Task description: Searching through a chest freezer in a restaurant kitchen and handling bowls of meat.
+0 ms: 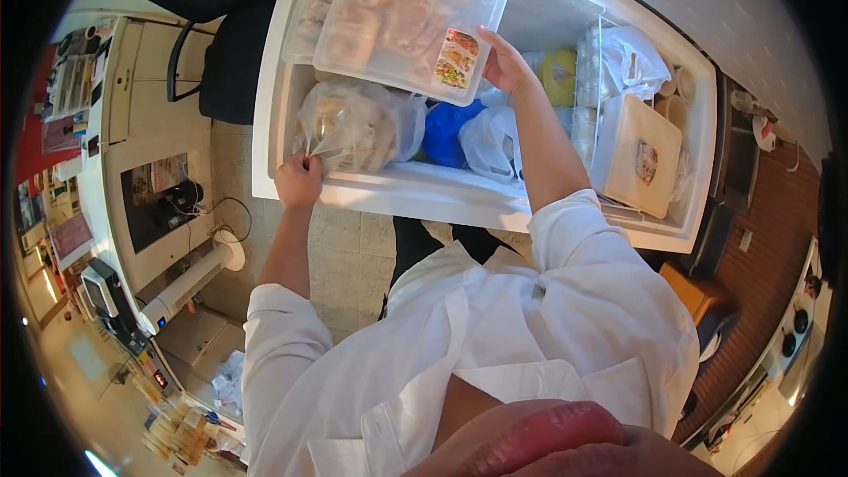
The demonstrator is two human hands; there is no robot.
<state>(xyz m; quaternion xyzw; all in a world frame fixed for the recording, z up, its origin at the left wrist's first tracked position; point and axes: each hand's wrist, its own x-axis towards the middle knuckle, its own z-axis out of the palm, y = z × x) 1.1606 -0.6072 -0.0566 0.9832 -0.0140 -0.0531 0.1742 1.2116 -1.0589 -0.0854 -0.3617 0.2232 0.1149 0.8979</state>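
My left hand (pixel 299 179) is closed on the gathered edge of a clear plastic bag (pixel 361 126) at the front left of an open white chest freezer (pixel 397 195). The bag holds pale, lumpy food. My right hand (pixel 505 65) grips the right edge of a lidded translucent plastic container (pixel 404 20) that shows pale pieces, seemingly raw meat, with a food-picture label on its lid. This container lies tilted across the freezer's upper left, partly over another clear container (pixel 305 20). Beside the bag are a blue plastic bag (pixel 452 132) and a whitish plastic bag (pixel 491 136).
A wire divider (pixel 600 59) crosses the freezer's right part. Beyond it are a white plastic bag (pixel 633 63) and a lidded cream container (pixel 642 156). A yellow bag (pixel 558 76) lies deeper. Left of the freezer stand a black chair (pixel 228 66) and a white counter (pixel 152 106).
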